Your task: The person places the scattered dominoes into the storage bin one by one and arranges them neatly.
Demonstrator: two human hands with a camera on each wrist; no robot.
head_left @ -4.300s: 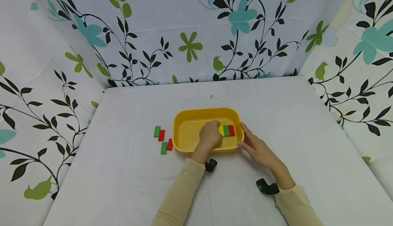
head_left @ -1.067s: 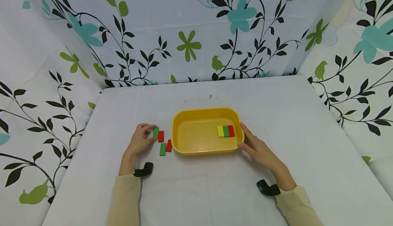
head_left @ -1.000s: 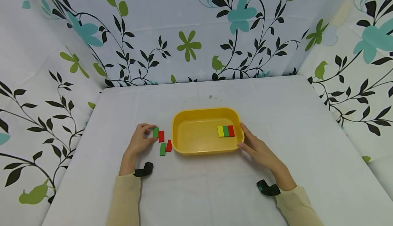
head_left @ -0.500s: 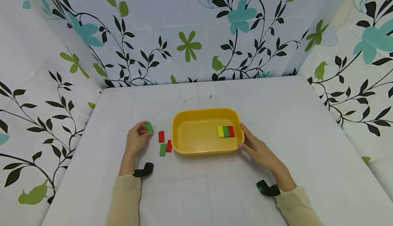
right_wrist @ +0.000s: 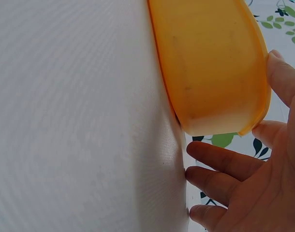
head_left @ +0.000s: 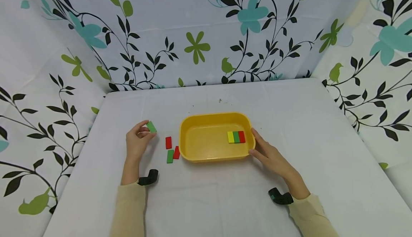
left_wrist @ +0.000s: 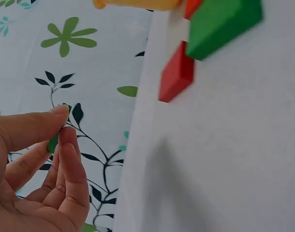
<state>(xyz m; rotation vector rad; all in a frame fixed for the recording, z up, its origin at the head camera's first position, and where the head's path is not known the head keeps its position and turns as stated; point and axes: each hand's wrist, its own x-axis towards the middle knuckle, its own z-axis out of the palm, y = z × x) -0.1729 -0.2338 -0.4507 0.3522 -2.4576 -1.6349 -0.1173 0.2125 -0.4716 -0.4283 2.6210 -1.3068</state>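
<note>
Between thumb and fingers, my left hand (head_left: 136,140) pinches a small green block (head_left: 151,126), held up over the left part of the table. The left wrist view shows the same block (left_wrist: 53,142) edge-on, mostly covered by the fingertips. My right hand (head_left: 273,158) touches the right end of the yellow tray (head_left: 206,160), its thumb and index finger at the rim and the other fingers extended. Inside the tray, a yellow block (head_left: 230,137), a green block (head_left: 236,137) and a red block (head_left: 242,136) lie side by side in a row.
Left of the tray lie a red block (head_left: 168,143), another green block (head_left: 170,156) and a second red block (head_left: 176,152) close to the tray wall. A white cloth covers the table (head_left: 206,201). Patterned curtains (head_left: 154,33) surround it. Small dark specks lie behind the tray.
My left hand went from inside the tray to the loose blocks, took the upper green one and lifted it up and leftward. The right hand has stayed at the tray's end.
</note>
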